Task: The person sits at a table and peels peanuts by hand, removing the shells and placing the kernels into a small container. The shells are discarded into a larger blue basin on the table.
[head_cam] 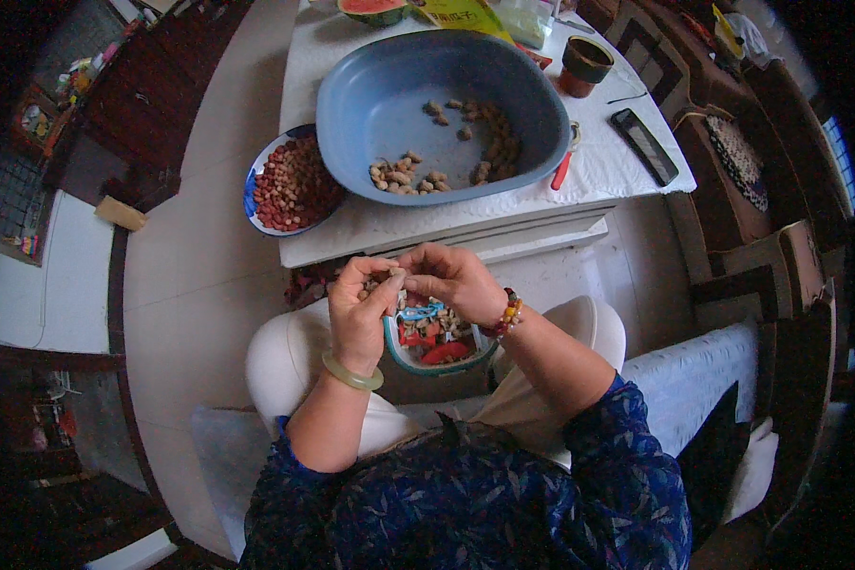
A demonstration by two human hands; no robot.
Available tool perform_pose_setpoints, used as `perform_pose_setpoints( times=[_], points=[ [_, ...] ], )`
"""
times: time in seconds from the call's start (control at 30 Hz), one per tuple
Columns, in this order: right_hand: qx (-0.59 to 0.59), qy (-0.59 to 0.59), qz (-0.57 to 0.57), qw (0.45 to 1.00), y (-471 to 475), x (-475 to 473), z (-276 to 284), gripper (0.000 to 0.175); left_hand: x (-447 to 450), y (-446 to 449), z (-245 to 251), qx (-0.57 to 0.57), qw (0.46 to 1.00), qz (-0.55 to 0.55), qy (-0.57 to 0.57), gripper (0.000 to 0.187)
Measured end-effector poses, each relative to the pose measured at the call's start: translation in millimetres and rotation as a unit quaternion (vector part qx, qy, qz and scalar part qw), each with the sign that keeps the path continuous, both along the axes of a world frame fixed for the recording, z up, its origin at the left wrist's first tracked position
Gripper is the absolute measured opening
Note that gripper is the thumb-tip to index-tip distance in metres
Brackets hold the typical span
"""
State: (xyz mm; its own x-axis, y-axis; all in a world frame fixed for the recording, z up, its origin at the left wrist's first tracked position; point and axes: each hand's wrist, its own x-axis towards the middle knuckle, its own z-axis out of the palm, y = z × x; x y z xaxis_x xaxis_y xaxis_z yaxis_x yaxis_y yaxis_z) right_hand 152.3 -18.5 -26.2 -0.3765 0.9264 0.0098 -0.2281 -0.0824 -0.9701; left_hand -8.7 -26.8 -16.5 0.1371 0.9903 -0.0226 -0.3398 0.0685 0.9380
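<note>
My left hand (360, 313) has several unshelled peanuts (368, 288) in its curled fingers, and a peanut (397, 272) sits at its thumb tip. My right hand (459, 281) meets it there, thumb and fingers pinched on the same peanut. Both are raised above a waste bin (438, 370) with a green rim, which holds shells, red wrappers and a blue strip. In front, a blue plastic basin (399, 117) on the table contains unshelled peanuts (499, 135). Shelled red-skinned peanuts (292, 185) heap on a blue-and-white plate (250, 194), partly under the basin's left rim.
The white-covered table (377, 231) also bears a cut watermelon (374, 10), a yellow snack packet (467, 16), a dark cup (584, 68), a red-handled tool (561, 169) and a smartphone (643, 146). A brown sofa (727, 178) stands to the right.
</note>
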Motion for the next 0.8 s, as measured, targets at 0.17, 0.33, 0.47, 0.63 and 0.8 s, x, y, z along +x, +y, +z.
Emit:
perform_pose_setpoints(
  times=[0.17,0.33,0.47,0.63,0.8],
  points=[
    [0.022,-0.108,-0.04,0.993,-2.7,-1.0,6.0,0.017,3.2,-0.7,1.4,-0.008,1.0,-0.009,-0.021,0.017],
    [0.058,-0.094,-0.077,0.991,-8.3,-5.6,16.4,0.017,6.9,-6.4,-5.1,-0.015,0.998,-0.011,0.055,0.025],
    [0.085,-0.037,-0.096,0.991,-12.4,-12.8,9.1,0.013,10.9,-9.6,-3.0,0.017,0.994,0.011,0.105,0.026],
    [0.01,-0.065,-0.099,0.993,-18.3,-12.8,17.4,0.014,15.3,-12.9,2.0,0.013,0.995,0.037,0.093,0.025],
    [-0.052,0.014,-0.103,0.993,-18.3,-14.7,9.5,0.015,16.8,-13.0,2.4,-0.009,0.996,0.035,0.084,0.025]
  ],
)
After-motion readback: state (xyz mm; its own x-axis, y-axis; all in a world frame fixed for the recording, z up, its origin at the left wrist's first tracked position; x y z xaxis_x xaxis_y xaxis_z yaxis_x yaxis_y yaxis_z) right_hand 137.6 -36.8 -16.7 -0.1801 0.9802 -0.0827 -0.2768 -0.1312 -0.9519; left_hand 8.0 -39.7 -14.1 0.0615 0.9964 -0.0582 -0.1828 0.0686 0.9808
